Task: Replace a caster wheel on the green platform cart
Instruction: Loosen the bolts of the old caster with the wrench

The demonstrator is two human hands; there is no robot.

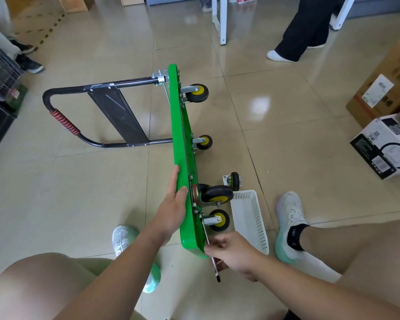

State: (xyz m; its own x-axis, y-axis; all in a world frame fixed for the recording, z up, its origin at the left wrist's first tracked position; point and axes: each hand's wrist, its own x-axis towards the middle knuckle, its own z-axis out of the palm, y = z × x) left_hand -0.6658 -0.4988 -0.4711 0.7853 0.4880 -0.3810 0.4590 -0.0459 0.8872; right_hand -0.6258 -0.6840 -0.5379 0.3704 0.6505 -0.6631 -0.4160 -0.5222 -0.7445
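The green platform cart [183, 144] stands on its side edge on the tiled floor, with its black handle [83, 116] lying out to the left. Black-and-yellow caster wheels stick out to the right, the nearest ones being a swivel caster [216, 195] and a lower caster [218, 220]. A loose caster wheel [234, 181] lies on the floor just behind them. My left hand [172, 209] rests flat against the deck's top face. My right hand [231, 252] grips a metal wrench [214, 262] at the cart's near corner, its shaft running up toward the lower caster's mount.
A white perforated plastic tray [252, 218] lies on the floor right of the casters. Cardboard boxes [383, 144] sit at the right. My shoes [289, 225] flank the cart. Other people's legs [303, 31] stand at the back, and a black crate [0, 72] is at the left.
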